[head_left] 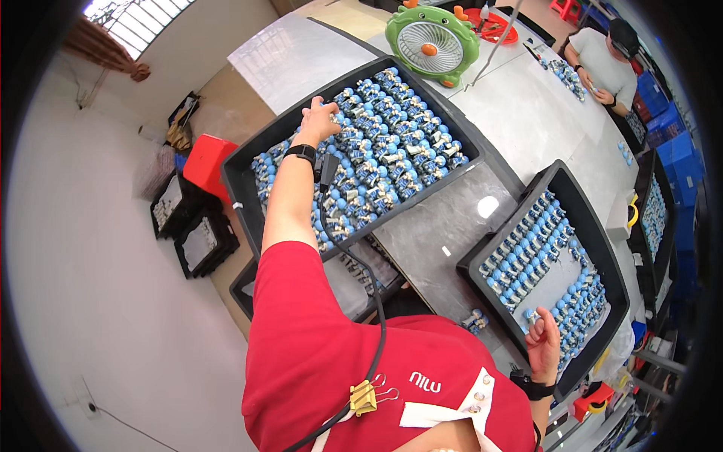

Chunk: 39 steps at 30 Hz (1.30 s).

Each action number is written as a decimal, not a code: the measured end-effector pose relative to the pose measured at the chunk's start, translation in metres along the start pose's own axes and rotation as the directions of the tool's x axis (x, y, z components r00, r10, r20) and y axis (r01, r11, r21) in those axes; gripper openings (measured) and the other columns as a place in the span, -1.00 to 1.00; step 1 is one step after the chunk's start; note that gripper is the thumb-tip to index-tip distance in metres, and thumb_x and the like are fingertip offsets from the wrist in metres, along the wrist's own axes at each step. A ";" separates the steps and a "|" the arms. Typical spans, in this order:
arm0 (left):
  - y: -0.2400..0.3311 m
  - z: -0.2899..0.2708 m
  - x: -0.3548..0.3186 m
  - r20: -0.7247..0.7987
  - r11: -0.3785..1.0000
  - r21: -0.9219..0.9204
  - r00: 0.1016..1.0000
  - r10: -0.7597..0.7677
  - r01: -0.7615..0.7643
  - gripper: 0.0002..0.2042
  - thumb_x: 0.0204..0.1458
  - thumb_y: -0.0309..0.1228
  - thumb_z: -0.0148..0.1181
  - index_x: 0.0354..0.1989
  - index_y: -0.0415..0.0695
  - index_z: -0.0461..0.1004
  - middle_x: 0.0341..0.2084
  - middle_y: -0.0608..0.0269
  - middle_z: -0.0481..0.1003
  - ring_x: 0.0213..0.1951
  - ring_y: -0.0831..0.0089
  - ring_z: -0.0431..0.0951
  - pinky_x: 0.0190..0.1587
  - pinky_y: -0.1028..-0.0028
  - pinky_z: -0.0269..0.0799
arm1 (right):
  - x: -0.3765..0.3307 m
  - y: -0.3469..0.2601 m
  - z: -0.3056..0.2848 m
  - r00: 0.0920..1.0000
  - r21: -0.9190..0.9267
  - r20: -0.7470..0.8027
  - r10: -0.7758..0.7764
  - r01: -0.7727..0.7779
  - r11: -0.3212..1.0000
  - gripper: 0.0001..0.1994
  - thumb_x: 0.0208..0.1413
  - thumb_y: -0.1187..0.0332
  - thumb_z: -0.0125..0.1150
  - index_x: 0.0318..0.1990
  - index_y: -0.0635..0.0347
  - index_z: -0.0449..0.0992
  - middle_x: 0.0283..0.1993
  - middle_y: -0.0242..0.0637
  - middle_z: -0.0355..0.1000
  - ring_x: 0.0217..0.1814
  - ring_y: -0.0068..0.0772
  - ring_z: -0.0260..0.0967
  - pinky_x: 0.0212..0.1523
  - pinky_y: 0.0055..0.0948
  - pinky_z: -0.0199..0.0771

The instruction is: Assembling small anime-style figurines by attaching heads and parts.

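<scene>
Left hand (319,120): carried on a fully extended bare arm, reached over the near-left rim of the large black tray (248,162), which is set at the left end of the grey worktable (527,113); fingers are curled and pressed down among the blue-capped parts (392,143) near the tray's far-left corner, though whether a part is pinched cannot be told. A black wristband (301,151) is worn, with a black cable (354,260) trailed back over the red shirt and held there by a gold binder clip (364,398). Right hand (544,343): held low at the near corner of the second black tray (595,226), at the table's right edge; fingers are loosely spread and laid on the rows of blue-capped parts there, none seen to be gripped. A black band is also worn at this wrist. A small cluster of parts (474,322) is left on the tabletop just beside that tray's near-left rim. A green desk fan (431,41) is stood at the far edge. Another person (602,64) is seated at the far-right end.
</scene>
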<state>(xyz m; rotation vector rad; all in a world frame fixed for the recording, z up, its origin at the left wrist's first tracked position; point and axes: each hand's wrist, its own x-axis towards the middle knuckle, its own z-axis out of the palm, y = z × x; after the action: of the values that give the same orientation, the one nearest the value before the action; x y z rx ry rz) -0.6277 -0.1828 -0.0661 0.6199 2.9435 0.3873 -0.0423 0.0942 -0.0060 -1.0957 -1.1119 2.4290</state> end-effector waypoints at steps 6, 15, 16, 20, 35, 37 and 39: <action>-0.010 0.036 0.039 0.126 0.997 0.008 0.989 0.074 -0.076 -0.58 -0.36 -0.37 0.31 -0.18 0.15 0.46 0.22 0.06 0.08 0.07 -0.16 0.24 0.08 0.13 0.29 | -0.006 0.001 0.020 0.988 -0.008 -0.154 -0.030 0.029 1.000 -0.76 0.23 0.28 -0.02 -0.09 0.26 0.37 -0.59 -0.59 0.00 -0.58 -0.73 -0.07 -0.59 -0.69 -0.09; -0.049 0.065 0.074 0.203 0.929 -0.140 0.909 0.365 -0.342 -0.48 -0.36 -0.40 0.38 -0.07 0.05 0.49 0.16 -0.19 0.16 0.23 -0.01 0.12 0.24 0.24 0.09 | 0.010 0.004 0.027 0.982 0.038 -0.191 0.001 0.007 0.999 -0.77 0.23 0.27 -0.04 -0.09 0.21 0.40 -0.57 -0.60 0.03 -0.55 -0.74 -0.04 -0.54 -0.69 0.02; -0.053 0.060 0.075 0.200 0.933 -0.154 0.914 0.353 -0.326 -0.46 -0.36 -0.37 0.39 -0.05 0.06 0.48 0.18 -0.23 0.11 0.23 -0.01 0.10 0.23 0.24 0.10 | 0.010 0.003 0.024 0.979 0.076 -0.204 0.011 0.005 0.997 -0.76 0.24 0.24 -0.04 -0.11 0.21 0.41 -0.57 -0.61 0.04 -0.55 -0.75 -0.04 -0.54 -0.70 0.02; -0.050 0.051 0.081 0.129 0.941 -0.099 0.933 0.335 -0.324 -0.42 -0.32 -0.35 0.35 0.03 0.09 0.43 0.23 -0.19 0.01 0.24 -0.02 0.10 0.21 0.26 0.12 | -0.003 0.005 -0.003 0.953 0.139 -0.302 -0.011 0.056 0.989 -0.69 0.27 0.16 -0.09 -0.12 0.24 0.41 -0.57 -0.61 0.11 -0.56 -0.73 0.00 -0.52 -0.70 0.08; 0.240 0.079 -0.214 0.025 0.502 -0.775 0.775 0.631 -0.383 -0.69 -0.10 -0.60 0.17 -0.11 -0.19 0.46 -0.11 0.23 0.44 -0.13 0.45 0.45 -0.14 0.51 0.41 | 0.028 -0.006 -0.141 0.967 -0.845 -0.137 -0.214 -0.002 0.534 -0.72 0.00 0.21 0.22 -0.27 0.26 0.54 -0.42 -0.38 0.47 -0.44 -0.57 0.36 -0.45 -0.55 0.34; 0.280 0.075 -0.256 -0.002 0.459 -0.698 0.643 0.766 -0.549 -0.71 -0.14 -0.55 0.22 -0.17 -0.18 0.47 -0.19 0.16 0.49 -0.15 0.32 0.49 -0.11 0.41 0.39 | 0.046 -0.001 -0.150 0.991 -0.955 -0.019 -0.130 0.021 0.296 -0.68 -0.09 0.18 0.29 -0.29 0.28 0.55 -0.45 -0.27 0.49 -0.43 -0.48 0.42 -0.42 -0.50 0.38; 0.299 0.090 -0.282 -0.069 0.388 -0.608 0.533 0.843 -0.692 -0.74 -0.15 -0.59 0.21 -0.21 -0.20 0.49 -0.22 0.11 0.50 -0.11 0.28 0.50 -0.06 0.43 0.37 | 0.067 -0.003 -0.148 0.997 -0.991 0.080 -0.019 0.082 0.107 -0.61 -0.17 0.10 0.33 -0.32 0.27 0.56 -0.41 -0.12 0.52 -0.36 -0.25 0.49 -0.35 -0.38 0.44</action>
<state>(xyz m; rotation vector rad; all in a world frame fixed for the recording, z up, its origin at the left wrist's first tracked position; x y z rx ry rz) -0.2425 -0.0141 -0.0570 1.7622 1.8709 1.1177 0.0195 0.2098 -0.1022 -1.1457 -2.9563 1.2773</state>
